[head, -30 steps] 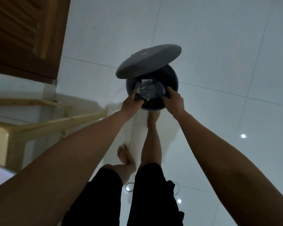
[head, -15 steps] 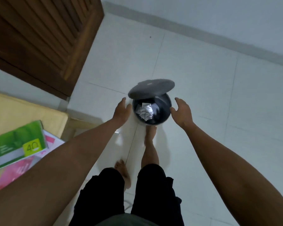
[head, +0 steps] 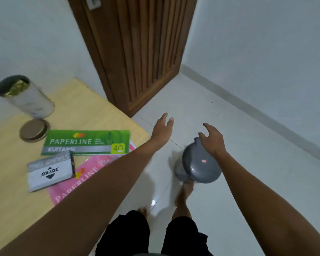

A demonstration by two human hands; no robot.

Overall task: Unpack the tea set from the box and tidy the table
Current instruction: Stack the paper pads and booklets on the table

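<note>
Grey plastic pedal bin (head: 201, 163) with a round lid, lid down, sits on the white tiled floor (head: 257, 154) just ahead of my bare foot (head: 187, 183), partly hidden behind my right wrist. My right hand (head: 211, 140) hovers over the bin's far edge, fingers loosely spread, holding nothing. My left hand (head: 163, 127) is out in the air beside it, fingers straight and relaxed, also holding nothing. To my left, the pale wooden table (head: 11, 200) carries a tall cylindrical tea tin (head: 26, 97), lid off, gold foil showing inside; its round brass-coloured lid (head: 34, 130) lies flat just beside it. Nearer lie a green Paperline receipt book (head: 85, 143), a pink Paperline book (head: 78, 182) partly under my left forearm, and a grey-white Joyko box (head: 49, 172) overlapping both. Brown slatted wooden door (head: 137, 52) stands behind.
</note>
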